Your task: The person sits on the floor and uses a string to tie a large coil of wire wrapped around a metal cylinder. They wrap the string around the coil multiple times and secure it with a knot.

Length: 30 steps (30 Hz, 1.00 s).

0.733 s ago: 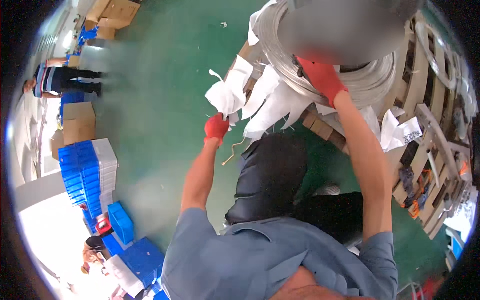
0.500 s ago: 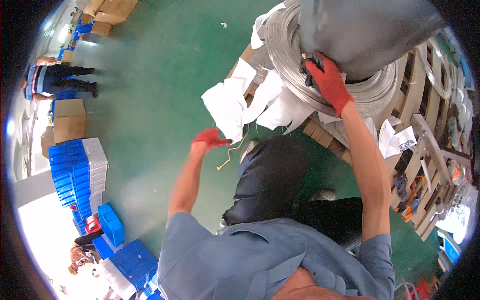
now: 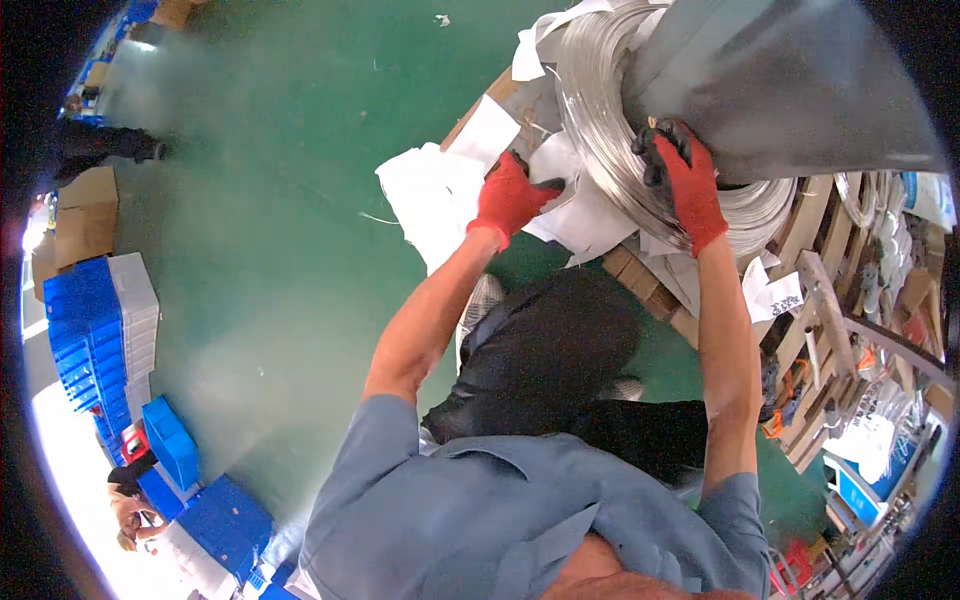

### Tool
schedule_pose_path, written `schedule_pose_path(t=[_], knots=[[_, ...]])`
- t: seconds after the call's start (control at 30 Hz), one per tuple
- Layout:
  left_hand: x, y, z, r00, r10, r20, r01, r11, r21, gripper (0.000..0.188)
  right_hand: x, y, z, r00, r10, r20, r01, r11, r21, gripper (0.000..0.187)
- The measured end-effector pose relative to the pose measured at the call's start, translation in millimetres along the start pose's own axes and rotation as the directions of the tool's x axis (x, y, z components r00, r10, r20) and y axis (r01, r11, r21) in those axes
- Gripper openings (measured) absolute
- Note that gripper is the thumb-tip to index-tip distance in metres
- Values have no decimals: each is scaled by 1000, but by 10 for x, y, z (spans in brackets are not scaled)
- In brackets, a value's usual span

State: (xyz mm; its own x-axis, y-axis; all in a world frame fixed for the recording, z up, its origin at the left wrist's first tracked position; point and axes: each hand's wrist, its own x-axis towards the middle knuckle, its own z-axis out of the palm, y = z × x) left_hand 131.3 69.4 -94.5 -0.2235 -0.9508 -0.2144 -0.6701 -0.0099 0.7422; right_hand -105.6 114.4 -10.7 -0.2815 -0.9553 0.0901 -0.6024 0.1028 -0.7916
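Observation:
My right hand (image 3: pixel 688 185), in a red glove with black fingers, is closed at the inner side of a large coil of silvery wire (image 3: pixel 595 100). A small tan tip shows by its fingertips; what it grips is mostly hidden. Beside the hand, a dark grey sheet-like cover (image 3: pixel 790 90) rises over the coil's middle. My left hand (image 3: pixel 512 198), gloved alike, hovers over torn white wrapping (image 3: pixel 430 195) left of the coil. Its thumb stands apart from the fingers, and nothing shows between them.
The coil lies on a wooden pallet (image 3: pixel 645 285). More slatted wood (image 3: pixel 800 340) and wire coils (image 3: pixel 880 215) are at the right. Stacked blue crates (image 3: pixel 85 330) and a cardboard box (image 3: pixel 88 215) stand at the left on the green floor. Other people are at the far left.
My left hand has moved right and up to the white wrapping near the coil. A piece of rope that hung below the wrapping no longer shows. My right hand stays closed at the coil.

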Motion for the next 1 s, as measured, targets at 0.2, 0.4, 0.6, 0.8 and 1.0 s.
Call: schedule_pose_path(t=[0.2,0.4,0.6,0.8,1.0], knots=[[230,-221,-114,919,55,390,106,919,-380,48,63,487,-31,983,-157,98,170,976,-137,35],[-316,173,-1237,860,40,509,23,993,-118,29,29,466,-137,971,-220,89,234,951,-200,36],[-787,-936,-1592,921,30,387,-163,934,316,23,146,255,107,991,-112,70,124,971,-207,35],[-1019,-1451,-1214,955,-98,279,-134,700,702,35,101,199,76,998,-58,-35,58,998,-4,46],[-435,-85,-889,981,122,154,-102,986,-129,43,110,55,69,997,74,16,-76,985,155,49]])
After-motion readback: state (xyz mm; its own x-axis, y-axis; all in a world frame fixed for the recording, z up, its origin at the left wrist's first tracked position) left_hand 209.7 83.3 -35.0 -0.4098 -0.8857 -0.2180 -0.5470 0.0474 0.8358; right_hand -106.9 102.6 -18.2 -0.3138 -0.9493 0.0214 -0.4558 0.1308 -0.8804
